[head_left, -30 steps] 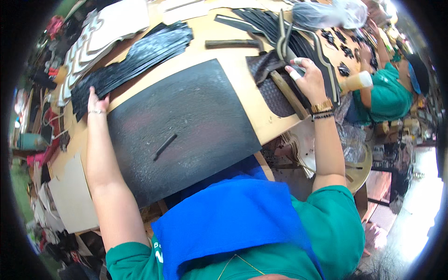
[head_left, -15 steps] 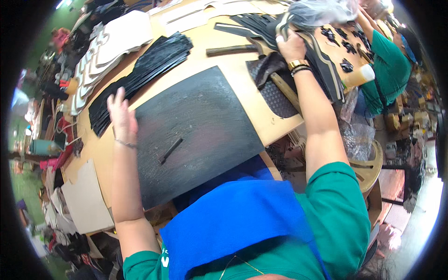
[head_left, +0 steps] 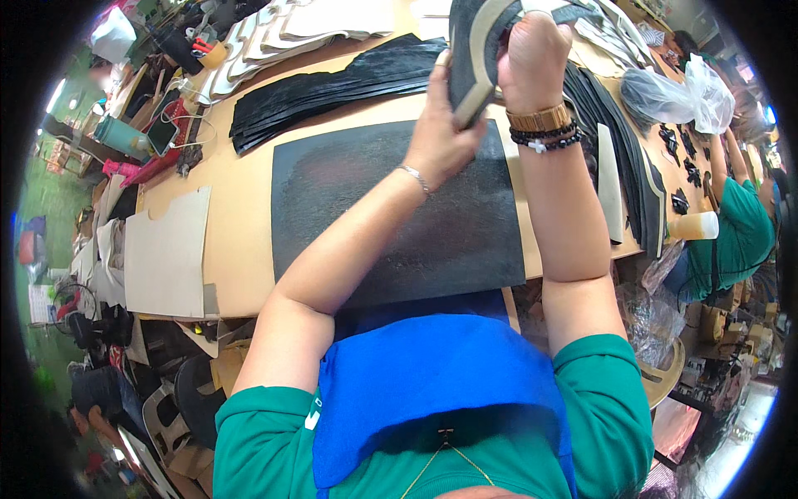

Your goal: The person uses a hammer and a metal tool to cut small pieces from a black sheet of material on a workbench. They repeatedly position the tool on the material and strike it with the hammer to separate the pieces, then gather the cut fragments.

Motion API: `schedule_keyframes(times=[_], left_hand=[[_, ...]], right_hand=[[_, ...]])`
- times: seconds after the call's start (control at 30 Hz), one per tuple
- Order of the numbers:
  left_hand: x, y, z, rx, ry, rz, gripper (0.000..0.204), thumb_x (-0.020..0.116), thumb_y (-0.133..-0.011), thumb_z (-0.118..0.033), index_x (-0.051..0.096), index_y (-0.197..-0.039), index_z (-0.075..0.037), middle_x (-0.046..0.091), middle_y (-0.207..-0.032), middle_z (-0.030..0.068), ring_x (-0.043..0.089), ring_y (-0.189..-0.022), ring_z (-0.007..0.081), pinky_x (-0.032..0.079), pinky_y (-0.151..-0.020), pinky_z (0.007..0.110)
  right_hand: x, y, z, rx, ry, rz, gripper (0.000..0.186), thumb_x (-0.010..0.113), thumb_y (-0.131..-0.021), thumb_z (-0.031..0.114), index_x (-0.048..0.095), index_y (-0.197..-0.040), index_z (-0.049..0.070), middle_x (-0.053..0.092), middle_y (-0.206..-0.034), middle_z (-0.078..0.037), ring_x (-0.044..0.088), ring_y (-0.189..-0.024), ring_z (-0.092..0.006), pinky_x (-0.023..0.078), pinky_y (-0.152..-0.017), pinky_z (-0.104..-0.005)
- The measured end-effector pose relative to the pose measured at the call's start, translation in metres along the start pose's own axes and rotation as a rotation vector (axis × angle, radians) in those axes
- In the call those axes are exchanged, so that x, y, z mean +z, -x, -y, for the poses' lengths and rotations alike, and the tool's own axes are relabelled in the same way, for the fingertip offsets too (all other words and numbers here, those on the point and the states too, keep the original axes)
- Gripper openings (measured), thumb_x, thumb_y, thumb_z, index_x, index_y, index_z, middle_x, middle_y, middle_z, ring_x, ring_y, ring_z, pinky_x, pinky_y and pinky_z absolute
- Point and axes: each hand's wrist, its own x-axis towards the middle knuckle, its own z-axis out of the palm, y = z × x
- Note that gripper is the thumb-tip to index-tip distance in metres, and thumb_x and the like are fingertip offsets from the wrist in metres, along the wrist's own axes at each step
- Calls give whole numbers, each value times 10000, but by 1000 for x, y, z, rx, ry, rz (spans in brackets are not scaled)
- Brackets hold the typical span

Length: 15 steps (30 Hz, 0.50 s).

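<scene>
Both of my hands are raised over the far side of the table, on a dark, bendable piece (head_left: pixel 478 62) with a curved cream band along it. My left hand (head_left: pixel 445 137) grips its lower end, the thumb and fingers closed on it. Higher up and to the right, my right hand (head_left: pixel 536 62) is closed on the piece's other side, its fingertips partly hidden. Below them a worn black mat (head_left: pixel 399 216) lies on the table, partly covered by my left forearm.
Fanned black pieces (head_left: pixel 332 96) lie beyond the mat, with stacked cream pieces (head_left: pixel 303 29) behind. Long dark strips (head_left: pixel 636 179) run along the right. A pale board (head_left: pixel 166 254) rests at left. A co-worker in green (head_left: pixel 740 237) is at far right, near a plastic bag (head_left: pixel 682 96).
My right hand has come away from the pile of dark strips with the cream-banded piece. My left hand has moved up and right and taken hold of it. The view has swung right.
</scene>
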Motion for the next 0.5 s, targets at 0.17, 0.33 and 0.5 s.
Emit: schedule_keyframes(times=[0.17, 0.33, 0.5], left_hand=[[-103, -11, 12, 187, -488, -86, 298, 595, -943, -117, 562, -1225, -24, 633, -1111, 50, 589, -1008, 149, 470, -900, 286], [-227, -52, 19, -266, -166, 277, 355, 648, -887, -104, 582, -1235, -74, 679, -1084, 43, 636, -954, 122, 503, -837, 279], [-293, -133, 31, -713, -712, 685, 487, 686, -851, -206, 564, -1308, -87, 656, -1163, 60, 613, -1015, 148, 467, -928, 301]], right_hand=[[16, -3, -24, 27, -37, -55, 198, 425, -964, 65, 601, -904, -2, 590, -810, -74, 559, -679, -135, 462, -591, -236], [4, -10, -67, 104, 195, 152, 273, 600, -958, 239, 636, -1095, 6, 640, -1001, -56, 600, -866, -125, 483, -760, -253], [-40, -21, -141, 588, 498, 224, 1053, 770, -746, 545, 240, -1474, 0, 360, -1456, -194, 425, -1301, -307, 421, -999, -514]])
